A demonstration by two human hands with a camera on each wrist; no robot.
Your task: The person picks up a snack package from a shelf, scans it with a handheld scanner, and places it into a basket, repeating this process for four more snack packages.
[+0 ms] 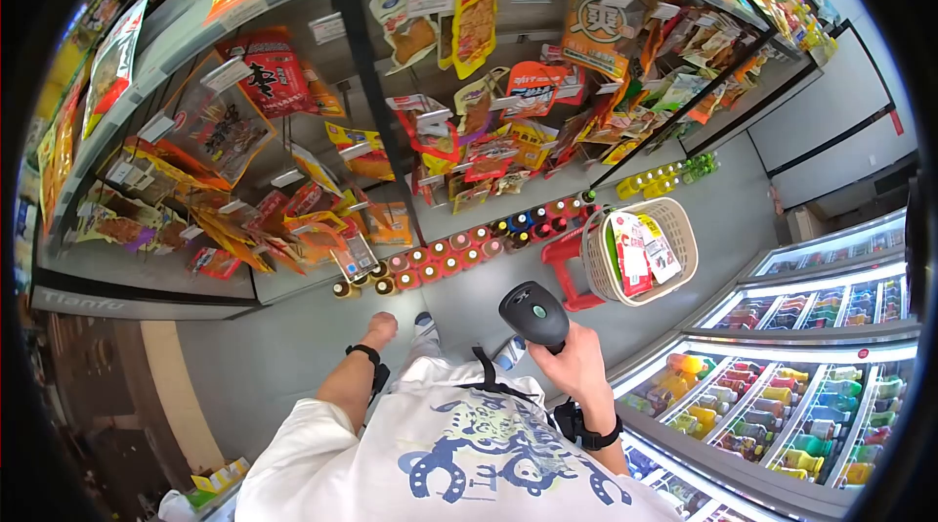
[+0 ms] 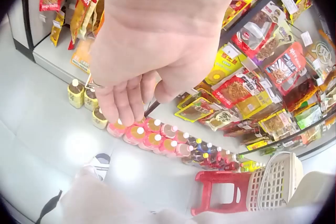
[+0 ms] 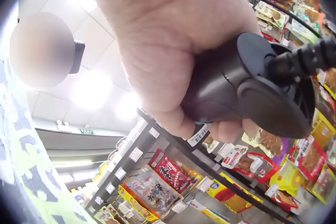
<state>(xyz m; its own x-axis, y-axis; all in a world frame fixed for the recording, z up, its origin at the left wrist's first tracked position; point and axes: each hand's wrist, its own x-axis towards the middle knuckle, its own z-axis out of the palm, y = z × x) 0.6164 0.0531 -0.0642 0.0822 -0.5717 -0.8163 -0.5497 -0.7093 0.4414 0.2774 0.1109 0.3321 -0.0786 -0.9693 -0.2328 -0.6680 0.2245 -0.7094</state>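
Observation:
In my right hand (image 1: 575, 363) I grip a black handheld barcode scanner (image 1: 533, 315), its head pointing forward toward the shelves. The right wrist view shows the fingers wrapped round the scanner's handle (image 3: 215, 90), with a coiled cord (image 3: 304, 64) running from its base. My left hand (image 1: 382, 328) hangs at my side with nothing in it. In the left wrist view its fingers (image 2: 122, 100) are loosely bent, overlapping bottles on the floor. Ahead of the scanner stands a beige basket (image 1: 592, 263) with several snack packets (image 1: 635, 253) inside.
A red stool (image 1: 561, 273) stands by the basket. Rows of bottles (image 1: 459, 258) line the floor along the shelf foot. Hanging snack bags (image 1: 532, 92) fill the racks ahead. On the right are lit drink coolers (image 1: 752, 346). Grey floor (image 1: 293, 346) lies around my feet.

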